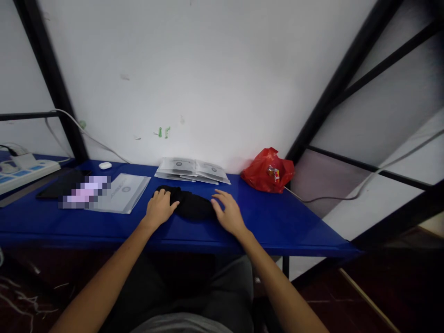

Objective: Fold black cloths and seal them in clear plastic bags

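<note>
Left hand (pixel 160 206) gripping black cloth (pixel 190 205) | right hand (pixel 227 212) flat, touching | cloth crumpled

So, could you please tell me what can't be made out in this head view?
- Black cloth: its ends are covered by the left hand and right hand.
- Print on the plastic sleeves: too small to read.
- A patch beside the phone: blurred out.
- Red bag: contents mostly hidden.
- Power strip: cut off at the left edge.
</note>
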Motion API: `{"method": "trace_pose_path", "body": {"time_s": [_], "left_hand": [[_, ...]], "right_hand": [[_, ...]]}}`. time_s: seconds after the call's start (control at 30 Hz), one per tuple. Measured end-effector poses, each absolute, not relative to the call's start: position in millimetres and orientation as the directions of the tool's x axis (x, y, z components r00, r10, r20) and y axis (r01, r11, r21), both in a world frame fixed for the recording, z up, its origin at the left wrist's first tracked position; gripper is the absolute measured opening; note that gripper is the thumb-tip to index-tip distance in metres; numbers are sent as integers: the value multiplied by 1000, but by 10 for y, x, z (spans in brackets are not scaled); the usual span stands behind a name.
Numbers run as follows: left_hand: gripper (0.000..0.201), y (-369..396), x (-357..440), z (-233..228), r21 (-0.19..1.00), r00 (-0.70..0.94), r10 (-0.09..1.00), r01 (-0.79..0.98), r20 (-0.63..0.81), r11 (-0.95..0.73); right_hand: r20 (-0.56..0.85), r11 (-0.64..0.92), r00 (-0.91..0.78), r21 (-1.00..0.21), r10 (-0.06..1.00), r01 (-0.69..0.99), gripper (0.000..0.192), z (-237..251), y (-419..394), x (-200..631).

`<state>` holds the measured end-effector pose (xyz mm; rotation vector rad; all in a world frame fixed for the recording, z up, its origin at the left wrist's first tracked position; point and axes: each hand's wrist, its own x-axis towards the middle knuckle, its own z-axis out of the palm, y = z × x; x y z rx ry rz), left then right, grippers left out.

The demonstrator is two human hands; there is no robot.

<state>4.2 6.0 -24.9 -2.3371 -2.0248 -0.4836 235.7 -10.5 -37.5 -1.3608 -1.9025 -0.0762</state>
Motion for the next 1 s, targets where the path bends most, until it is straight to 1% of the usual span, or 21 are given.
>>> {"method": "trace_pose_path", "body": {"time_s": [0.07, 0.13, 0.23, 0.3, 0.37, 0.4, 0.43, 0.5, 0.57, 0.6, 0.63, 0.7, 0.8, 0.87, 0.93, 1.0], "left_hand": [[29, 72, 75, -265, 206, 106, 960, 965, 259, -162], [22, 93, 67, -242, 275, 114, 955, 942, 274, -191], [20, 106, -57, -163, 427, 90, 957, 881, 276, -206], [22, 92, -192, -115, 467, -11, 956, 874, 293, -133], [27, 67, -313, -100, 437, -129, 925, 898, 357, -43], [31, 55, -351, -107, 405, -149, 906, 914, 397, -27], [35, 47, -370, -122, 366, -129, 893, 930, 432, -42], [36, 44, -349, -160, 270, 13, 894, 951, 449, -149], [31, 66, -271, -183, 178, 181, 903, 947, 390, -267], [30, 87, -224, -182, 140, 232, 910, 946, 345, -294], [30, 114, -179, -173, 104, 253, 920, 950, 300, -295], [31, 186, -105, -139, 41, 235, 945, 967, 229, -251], [30, 333, -61, -87, -38, 222, 956, 975, 192, -218], [34, 446, -70, -67, -53, 269, 951, 963, 153, -263], [37, 556, -99, -49, -32, 317, 945, 949, 82, -315], [37, 652, -138, -18, 0, 341, 940, 940, 17, -341]], "right_hand": [[565, 485, -258, -297, 784, 823, 28, -370, -190, 2134], [498, 480, -316, -244, 807, 843, 26, -383, -225, 1993], [419, 379, -275, -188, 866, 906, 25, -387, -198, 2016], [384, 284, -206, -159, 900, 945, 25, -360, -158, 2159], [357, 190, -130, -140, 925, 972, 26, -318, -119, 2335], [346, 151, -95, -138, 933, 979, 27, -295, -99, 2417], [338, 125, -71, -141, 939, 982, 29, -275, -77, 2487], [334, 108, -48, -164, 941, 981, 34, -244, -26, 2581], [338, 119, -49, -190, 940, 975, 34, -227, 39, 2618], [337, 124, -52, -195, 940, 973, 33, -222, 76, 2620], [329, 129, -60, -192, 942, 973, 32, -219, 115, 2616], [282, 133, -80, -173, 956, 976, 32, -210, 199, 2604], [182, 141, -108, -174, 977, 975, 33, -186, 337, 2604], [124, 137, -113, -203, 986, 970, 33, -157, 435, 2623], [75, 132, -118, -225, 990, 965, 34, -116, 526, 2648], [36, 130, -125, -232, 992, 964, 34, -66, 597, 2668]]}}
